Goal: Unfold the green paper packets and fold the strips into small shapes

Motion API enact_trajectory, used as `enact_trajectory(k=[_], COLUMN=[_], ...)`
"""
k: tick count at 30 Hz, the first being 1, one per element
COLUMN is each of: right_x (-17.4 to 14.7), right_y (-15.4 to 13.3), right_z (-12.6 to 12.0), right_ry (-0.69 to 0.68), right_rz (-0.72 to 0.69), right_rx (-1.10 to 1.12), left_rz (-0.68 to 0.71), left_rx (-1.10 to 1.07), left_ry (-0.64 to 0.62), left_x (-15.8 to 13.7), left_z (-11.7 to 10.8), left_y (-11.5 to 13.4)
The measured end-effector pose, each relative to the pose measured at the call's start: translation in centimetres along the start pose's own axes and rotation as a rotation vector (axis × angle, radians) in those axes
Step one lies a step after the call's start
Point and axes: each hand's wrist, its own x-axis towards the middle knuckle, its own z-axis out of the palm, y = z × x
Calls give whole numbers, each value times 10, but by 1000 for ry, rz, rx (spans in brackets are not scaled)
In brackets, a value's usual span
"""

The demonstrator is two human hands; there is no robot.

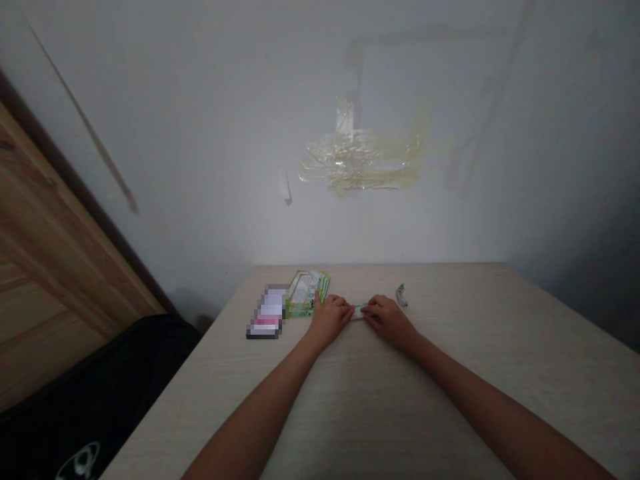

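Between my two hands, low on the table, is a small folded piece of printed paper [359,311], whitish with green and pink marks. My left hand [330,315] pinches its left end, with one finger stretched out toward a stack of green-and-white printed cards [306,291]. On the paper's right end the fingers of my right hand [387,319] are closed. Much of the paper is hidden under the fingertips. Beyond my right hand lies another small folded paper piece [402,295] with green and red print, standing apart from it.
A phone [269,312] with a blurred screen lies left of the cards. The pale wooden table [450,387] meets a grey wall [200,133] bearing old tape [365,160]. A black bag [125,373] and a wooden panel [50,253] are at the left.
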Motion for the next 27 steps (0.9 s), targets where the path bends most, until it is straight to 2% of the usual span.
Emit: enact_trajectory(k=[5, 9, 14, 23, 27], right_x=[0, -1, 0, -2, -4], right_y=[-1, 0, -2, 10, 18], right_z=[0, 0, -3, 5, 11], right_ry=[-35, -46, -20, 8, -33], right_rz=[-18, 39, 135, 196, 193], right_rx=[-34, -69, -124, -20, 53], left_rz=[-16, -25, 39, 114, 136], left_rx=[-41, -89, -133, -229, -268], left_ry=[-15, -13, -6, -57, -76], left_x=[-1, -2, -5, -8, -8], left_z=[0, -2, -5, -8, -7], left_y=[-1, -1, 1, 4, 3])
